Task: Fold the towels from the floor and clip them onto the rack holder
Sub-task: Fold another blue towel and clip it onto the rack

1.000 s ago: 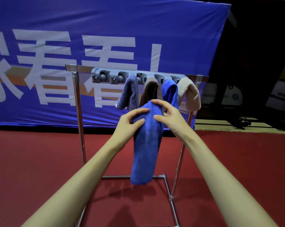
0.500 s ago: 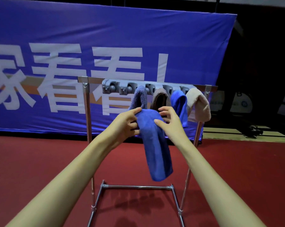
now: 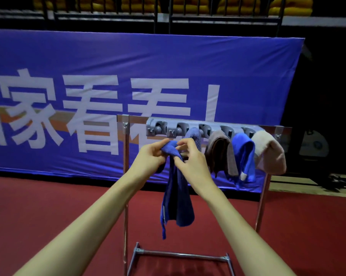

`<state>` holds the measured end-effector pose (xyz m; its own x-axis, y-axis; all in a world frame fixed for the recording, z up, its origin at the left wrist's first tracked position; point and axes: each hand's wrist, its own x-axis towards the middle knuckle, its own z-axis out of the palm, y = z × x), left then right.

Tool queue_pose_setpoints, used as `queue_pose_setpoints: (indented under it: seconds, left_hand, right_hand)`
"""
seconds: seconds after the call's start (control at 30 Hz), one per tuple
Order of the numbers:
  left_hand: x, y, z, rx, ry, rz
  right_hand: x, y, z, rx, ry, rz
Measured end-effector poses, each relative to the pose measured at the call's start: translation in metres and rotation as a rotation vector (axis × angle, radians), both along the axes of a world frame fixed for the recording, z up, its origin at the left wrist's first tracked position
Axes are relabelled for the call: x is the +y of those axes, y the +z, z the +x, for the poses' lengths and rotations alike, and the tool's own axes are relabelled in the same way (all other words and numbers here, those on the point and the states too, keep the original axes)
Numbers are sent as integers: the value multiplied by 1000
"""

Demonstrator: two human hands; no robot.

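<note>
Head view shows the left hand point(image 3: 151, 153) and right hand point(image 3: 190, 156) both pinching the folded top of a blue towel point(image 3: 177, 196), now bunched into a narrow peak and lifted up just under the grey clip holder point(image 3: 188, 128), where a second ago it hung lower and flatter between spread fingers. Four towels hang clipped toward three o'clock; the free clips sit at about eleven o'clock from the hands, so clipping looks imminent.
</note>
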<state>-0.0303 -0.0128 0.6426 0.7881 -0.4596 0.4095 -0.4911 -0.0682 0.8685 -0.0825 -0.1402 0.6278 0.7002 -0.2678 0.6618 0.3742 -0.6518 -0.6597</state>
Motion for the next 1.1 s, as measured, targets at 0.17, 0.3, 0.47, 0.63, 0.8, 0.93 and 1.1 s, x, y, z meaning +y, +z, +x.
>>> queue_pose_setpoints:
  seconds: [0.17, 0.3, 0.47, 0.63, 0.8, 0.93, 1.1]
  left_hand:
    - [-9, 7, 16, -471, 258, 170]
    - [-21, 14, 31, -489, 405, 161]
    - [-26, 29, 45, -479, 559, 215]
    - [-26, 37, 59, -694, 719, 370]
    - [-44, 48, 75, -742, 675, 298]
    - [-48, 56, 86, -824, 652, 321]
    - [-40, 49, 99, -1044, 647, 359]
  right_hand:
    - [-7, 0, 9, 32, -52, -130]
    - [-20, -3, 17, 30, -80, -300]
    - [-23, 5, 30, 175, -146, -315]
    - [-22, 24, 45, 156, -163, -204]
    - [-27, 45, 62, 163, -181, -178]
    - [-26, 55, 73, 217, -131, -225]
    - [-30, 56, 75, 187, -112, -238]
